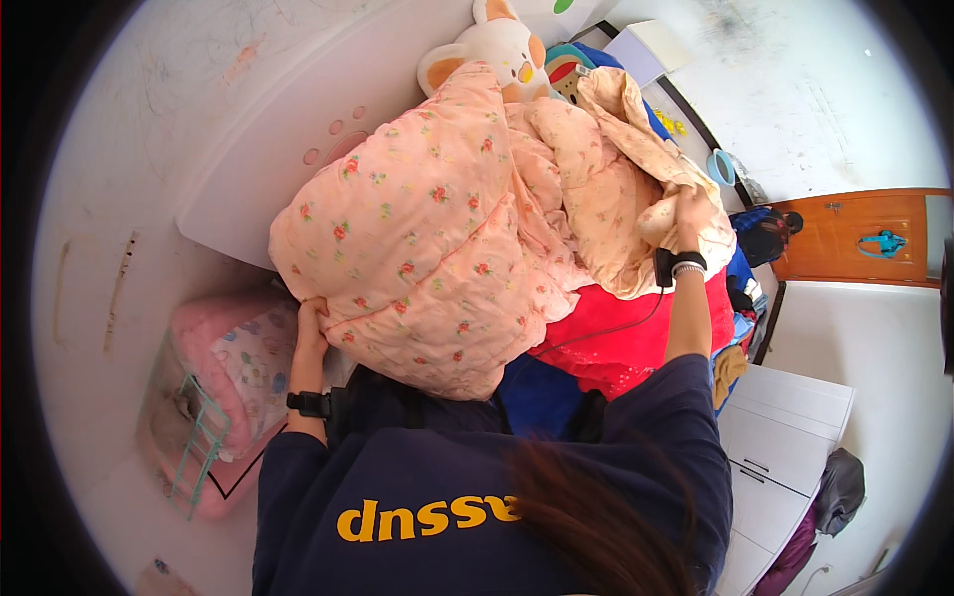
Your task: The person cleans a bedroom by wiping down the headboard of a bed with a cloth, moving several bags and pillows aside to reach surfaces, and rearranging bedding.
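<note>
The rose-patterned pink quilt (417, 219) is heaped beside red bedding (646, 333), below a plush toy bear (502, 55). Its left edge is pinched by the left hand (311, 320); at the right, cream floral fabric (601, 194) is clutched in the right hand (693, 212) (whether it is the quilt's own reverse cannot be told). The quilt seems soft, bulky, fairly light and prone to sagging; it is probably best held by gathered corners.
</note>
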The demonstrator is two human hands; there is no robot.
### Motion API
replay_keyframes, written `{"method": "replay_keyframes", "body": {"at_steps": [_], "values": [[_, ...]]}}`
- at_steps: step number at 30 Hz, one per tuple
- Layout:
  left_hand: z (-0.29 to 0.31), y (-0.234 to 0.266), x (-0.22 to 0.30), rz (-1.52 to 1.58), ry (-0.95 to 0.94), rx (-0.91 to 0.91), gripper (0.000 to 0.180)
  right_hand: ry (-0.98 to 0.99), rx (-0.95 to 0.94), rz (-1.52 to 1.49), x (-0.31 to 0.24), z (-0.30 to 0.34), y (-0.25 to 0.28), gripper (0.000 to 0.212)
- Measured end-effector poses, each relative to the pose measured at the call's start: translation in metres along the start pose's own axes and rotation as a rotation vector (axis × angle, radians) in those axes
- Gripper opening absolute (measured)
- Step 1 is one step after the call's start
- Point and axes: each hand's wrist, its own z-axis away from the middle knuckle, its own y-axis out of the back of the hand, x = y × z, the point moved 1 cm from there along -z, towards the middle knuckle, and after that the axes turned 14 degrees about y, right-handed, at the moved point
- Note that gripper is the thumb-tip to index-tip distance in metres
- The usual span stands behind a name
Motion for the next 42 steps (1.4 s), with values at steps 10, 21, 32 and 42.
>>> {"method": "replay_keyframes", "body": {"at_steps": [10, 21, 32, 42], "values": [[0.025, -0.031, 0.007, -0.048, -0.059, -0.016, 0.009, 0.194, -0.075, -0.366, 0.014, 0.21, 0.043, 0.032], [0.027, -0.023, 0.003, -0.005, -0.075, -0.014, 0.006, 0.334, -0.701, -0.148, 0.046, 0.138, -0.032, 0.045], [0.025, -0.014, -0.051, 0.124, -0.003, -0.008, 0.013, -0.053, -0.318, -0.252, 0.118, 0.081, -0.049, 0.036], [0.049, -0.046, -0.075, -0.107, 0.028, -0.011, 0.071, -0.495, 0.406, -0.278, 0.256, 0.017, -0.006, 0.035]]}}
